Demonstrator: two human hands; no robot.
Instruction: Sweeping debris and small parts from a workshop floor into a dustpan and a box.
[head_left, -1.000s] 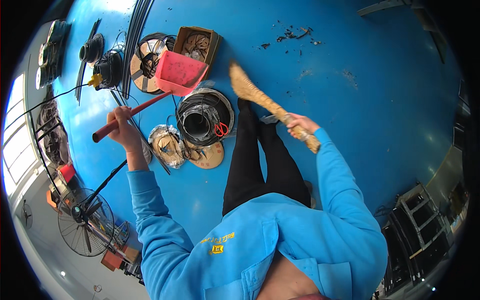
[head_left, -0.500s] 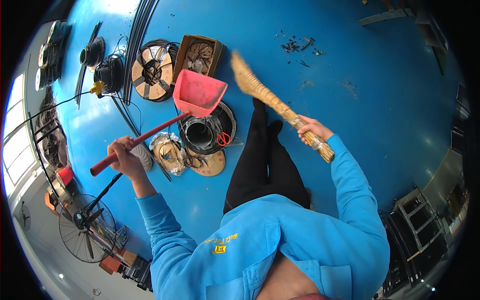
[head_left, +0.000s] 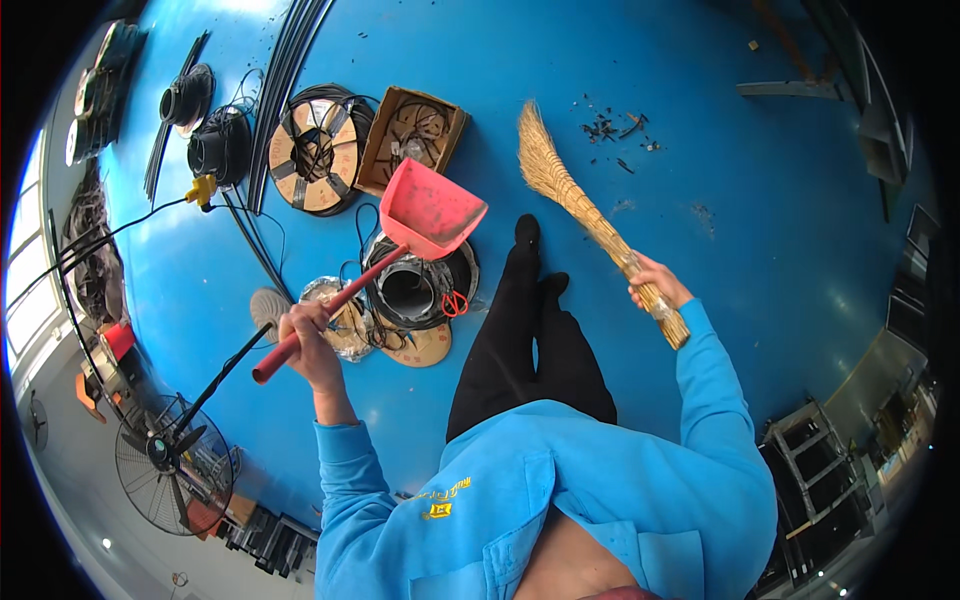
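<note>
My left hand (head_left: 312, 345) is closed round the dark red handle of a dustpan. The pink pan (head_left: 432, 208) points away from me, raised over the floor, and partly covers a coil of black cable and the corner of a cardboard box. Dust smudges show inside the pan. My right hand (head_left: 658, 281) grips a straw hand broom (head_left: 590, 212) near its bound end. The broom slants up to the left, its bristle tips just left of a scattered heap of dark scraps (head_left: 612, 128) on the blue floor.
An open cardboard box (head_left: 455, 135) and a cable reel (head_left: 300, 165) stand beyond the pan. Black tubing (head_left: 285, 85) lies at far left. Red-handled scissors (head_left: 455, 304) rest by a black coil (head_left: 408, 290). A standing fan (head_left: 172, 455) is at lower left, a metal rack (head_left: 808, 465) at lower right.
My left hand and the dustpan have shifted right and slightly nearer to me. The broom has moved right too, its bristles now closer to the scraps. Both grips stay the same.
</note>
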